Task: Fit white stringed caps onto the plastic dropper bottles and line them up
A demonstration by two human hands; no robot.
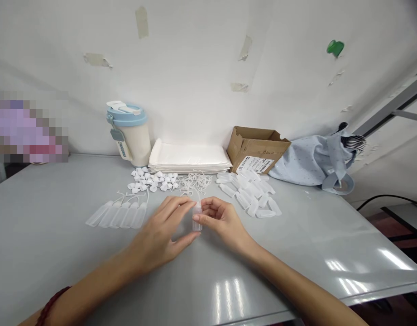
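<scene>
A small translucent plastic squeeze bottle with a white cap and a thin tube rising from its top is between my hands. My right hand is closed on it, thumb across its front. My left hand spans it, fingertips at the cap and thumb by its base. To the left, several similar bottles with caps and tubes lie in a row. Beyond my hands are a heap of white caps and a tangle of thin tubes. Uncapped clear bottles lie piled to the right.
Along the wall stand a cream tumbler with a blue lid, a stack of white envelopes or bags, an open cardboard box and a light blue cloth bag. The grey table has its front edge near my right forearm.
</scene>
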